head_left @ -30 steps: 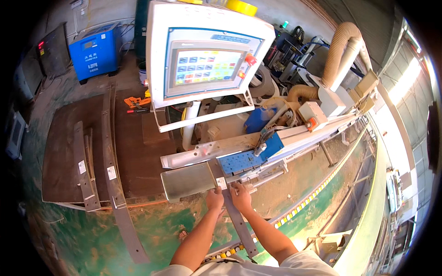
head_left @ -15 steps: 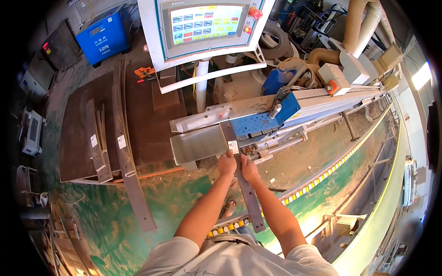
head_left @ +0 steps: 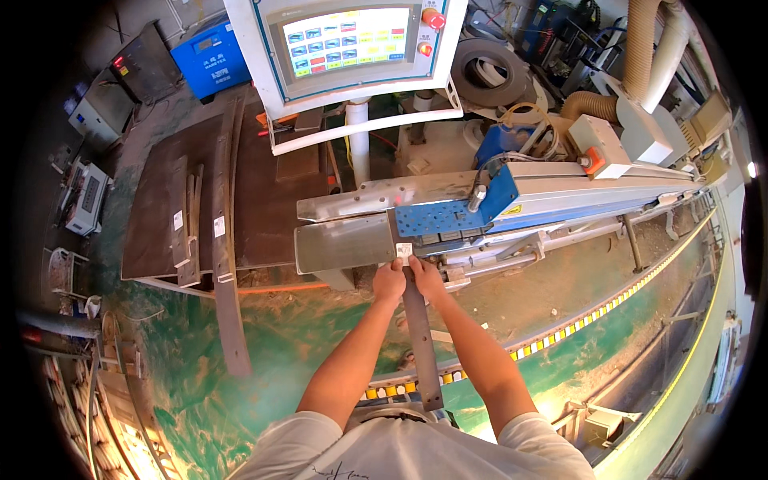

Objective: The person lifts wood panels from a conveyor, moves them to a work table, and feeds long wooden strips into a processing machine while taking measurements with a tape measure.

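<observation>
A long grey metal strip [head_left: 422, 344] runs from my waist up to the machine. My left hand [head_left: 389, 281] grips its far end from the left, and my right hand [head_left: 426, 278] grips it from the right. The strip's tip, with a small white label [head_left: 404, 250], sits at the edge of the machine's flat steel table [head_left: 344, 244], just under a blue perforated plate [head_left: 444, 216]. A blue carriage [head_left: 500, 188] rides on a long grey rail [head_left: 608, 192] to the right.
A touch-screen control panel [head_left: 348, 40] on a white post stands behind the machine. Brown steel plates and strips [head_left: 212, 208] lie stacked at left. A blue box [head_left: 210, 64], beige ducting [head_left: 648, 48] and a yellow-black floor line [head_left: 592, 316] are around.
My view has tilted down and drawn closer to the machine. Both hands keep hold of the strip, its tip staying at the table's edge.
</observation>
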A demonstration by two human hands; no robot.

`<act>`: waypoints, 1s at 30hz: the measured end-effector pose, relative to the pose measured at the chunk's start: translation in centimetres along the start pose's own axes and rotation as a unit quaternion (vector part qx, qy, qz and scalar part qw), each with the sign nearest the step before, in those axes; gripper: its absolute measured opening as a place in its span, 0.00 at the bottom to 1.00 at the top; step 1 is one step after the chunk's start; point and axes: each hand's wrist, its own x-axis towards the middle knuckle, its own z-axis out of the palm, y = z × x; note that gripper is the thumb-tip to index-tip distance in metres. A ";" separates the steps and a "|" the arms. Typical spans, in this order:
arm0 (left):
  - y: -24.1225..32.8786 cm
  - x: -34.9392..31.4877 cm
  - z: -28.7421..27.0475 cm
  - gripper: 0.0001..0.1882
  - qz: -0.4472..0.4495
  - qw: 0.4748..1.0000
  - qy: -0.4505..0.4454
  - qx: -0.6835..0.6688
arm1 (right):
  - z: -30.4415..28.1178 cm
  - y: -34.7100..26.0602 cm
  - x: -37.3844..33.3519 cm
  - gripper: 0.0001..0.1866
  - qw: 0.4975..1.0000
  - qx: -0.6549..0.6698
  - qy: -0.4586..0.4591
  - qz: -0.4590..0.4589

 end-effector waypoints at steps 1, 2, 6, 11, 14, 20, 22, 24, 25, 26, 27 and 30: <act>0.2 -0.2 0.1 0.24 0.000 1.000 0.006 -0.001 | 0.1 0.2 0.2 0.31 0.997 0.065 -0.006 0.034; 0.6 -0.5 0.4 0.24 0.000 1.000 0.012 -0.001 | 0.2 0.5 0.4 0.31 0.998 0.061 0.009 0.016; 1.0 -0.9 0.6 0.24 -0.012 0.999 0.036 -0.012 | 0.7 1.4 1.0 0.32 0.999 0.038 0.031 -0.025; 1.1 -0.7 0.7 0.23 -0.026 0.999 0.022 -0.041 | 0.5 1.5 1.1 0.32 0.999 0.025 0.041 -0.016; 0.8 -0.4 0.9 0.22 -0.024 0.998 0.017 -0.058 | 0.8 1.9 1.3 0.31 0.999 0.024 0.046 -0.015; -0.4 0.3 0.6 0.23 0.000 0.999 0.020 -0.030 | 0.9 0.1 0.6 0.31 0.999 -0.009 0.044 -0.031; 0.4 -0.2 0.8 0.24 0.016 1.000 0.017 -0.005 | 0.2 0.3 0.5 0.31 0.997 -0.026 0.056 -0.037; 0.7 -0.6 0.9 0.25 0.009 1.000 0.010 -0.006 | 0.1 0.2 0.4 0.31 0.998 -0.026 0.057 -0.032; 0.8 -0.7 0.9 0.24 0.005 1.000 0.012 -0.008 | 0.2 0.1 0.3 0.31 0.998 -0.026 0.057 -0.030; 0.8 -0.7 1.0 0.24 0.002 1.000 0.013 -0.010 | 0.2 0.1 0.2 0.31 0.997 -0.028 0.060 -0.030; 0.6 -0.3 0.8 0.24 -0.003 1.000 0.021 -0.013 | 0.5 -0.3 0.1 0.32 0.997 -0.029 0.058 -0.035; 0.2 -0.1 0.7 0.24 0.000 0.999 0.032 0.012 | 0.9 -0.9 0.0 0.34 0.996 -0.047 0.060 -0.041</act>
